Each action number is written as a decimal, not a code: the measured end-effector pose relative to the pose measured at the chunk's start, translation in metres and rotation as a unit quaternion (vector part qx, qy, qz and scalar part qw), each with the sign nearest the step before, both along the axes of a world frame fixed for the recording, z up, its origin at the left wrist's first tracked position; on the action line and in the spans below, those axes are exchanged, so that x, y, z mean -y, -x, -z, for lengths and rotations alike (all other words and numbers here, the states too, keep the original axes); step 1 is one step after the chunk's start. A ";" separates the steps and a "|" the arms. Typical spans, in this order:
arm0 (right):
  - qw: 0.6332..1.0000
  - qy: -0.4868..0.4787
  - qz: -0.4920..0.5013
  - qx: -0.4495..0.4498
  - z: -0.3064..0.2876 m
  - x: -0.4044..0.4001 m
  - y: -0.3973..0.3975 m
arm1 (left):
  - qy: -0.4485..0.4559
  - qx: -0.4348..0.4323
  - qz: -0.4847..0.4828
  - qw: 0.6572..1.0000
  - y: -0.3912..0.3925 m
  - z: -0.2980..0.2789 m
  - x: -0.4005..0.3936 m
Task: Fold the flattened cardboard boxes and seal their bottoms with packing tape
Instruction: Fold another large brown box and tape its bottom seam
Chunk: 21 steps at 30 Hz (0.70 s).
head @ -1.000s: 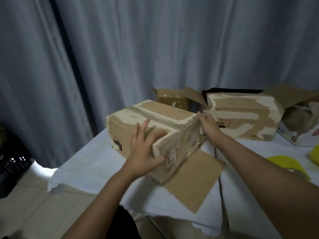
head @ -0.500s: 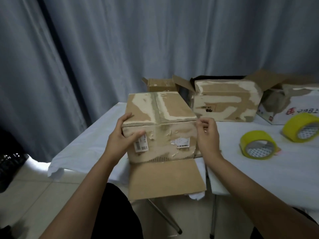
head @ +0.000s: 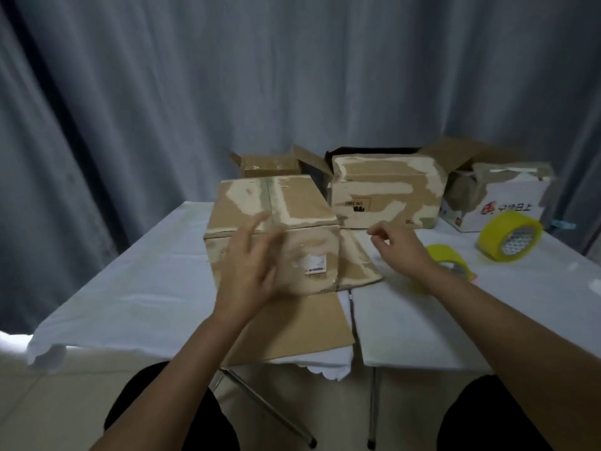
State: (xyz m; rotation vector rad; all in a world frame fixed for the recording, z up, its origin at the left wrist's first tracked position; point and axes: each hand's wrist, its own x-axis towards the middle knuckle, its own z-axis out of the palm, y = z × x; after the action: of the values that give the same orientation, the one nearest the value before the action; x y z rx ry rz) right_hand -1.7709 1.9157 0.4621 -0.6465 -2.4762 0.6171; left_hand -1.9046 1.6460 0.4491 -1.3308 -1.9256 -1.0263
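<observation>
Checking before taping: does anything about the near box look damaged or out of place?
Yes. The near box has its outer paper torn away in pale patches on top and front. Its front flap overhangs the table edge, and a side flap is splayed out flat.

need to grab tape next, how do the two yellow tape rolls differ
The near tape roll lies flat just behind the right hand's wrist, partly hidden by it. The far tape roll stands tilted on edge by the white box, fully in view, and looks larger. Both are yellow and rest on the white table.
</observation>
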 end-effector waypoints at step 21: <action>0.781 -0.176 0.072 0.595 -0.016 -0.055 0.002 | 0.310 0.091 0.178 0.930 -0.016 0.063 -0.108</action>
State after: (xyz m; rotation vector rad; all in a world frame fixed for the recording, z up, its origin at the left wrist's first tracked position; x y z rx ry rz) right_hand -1.7729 1.9710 0.4777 -1.3296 -3.4335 -0.5543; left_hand -1.8882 1.7536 0.3860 -2.0564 -2.3143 -0.7348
